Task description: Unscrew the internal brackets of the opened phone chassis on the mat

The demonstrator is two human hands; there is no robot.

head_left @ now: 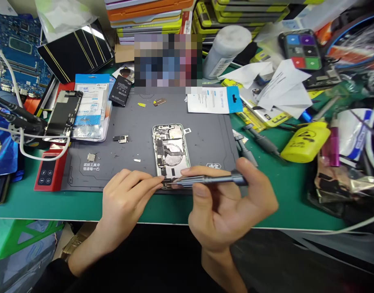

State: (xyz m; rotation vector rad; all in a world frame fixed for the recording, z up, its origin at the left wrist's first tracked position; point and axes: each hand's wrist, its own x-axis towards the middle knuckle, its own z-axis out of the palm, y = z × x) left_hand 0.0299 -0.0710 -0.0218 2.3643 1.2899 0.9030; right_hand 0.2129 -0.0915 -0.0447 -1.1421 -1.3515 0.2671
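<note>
An opened phone housing [172,156] lies on the dark work mat, its screen off and inner parts showing. My left hand [125,197] has its fingers bent and pressed together, gripping the housing's lower left corner. A grey screwdriver [209,179] is held in my right hand [229,207], nearly level, its tip against the bottom end of the housing. Fingertips hide part of that end. Left of the housing lie a small dark-and-metal part [121,139] and a little silver strip [137,160]. A SIM tray [187,131] sits by the upper right edge.
On the left are a phone screen [64,112], a black battery [120,90] and a red device with buttons [48,171]. At right stand a yellow bottle [305,142] and more screwdrivers [261,140]. Stacked trays [150,20] line the back. White cables loop at both sides.
</note>
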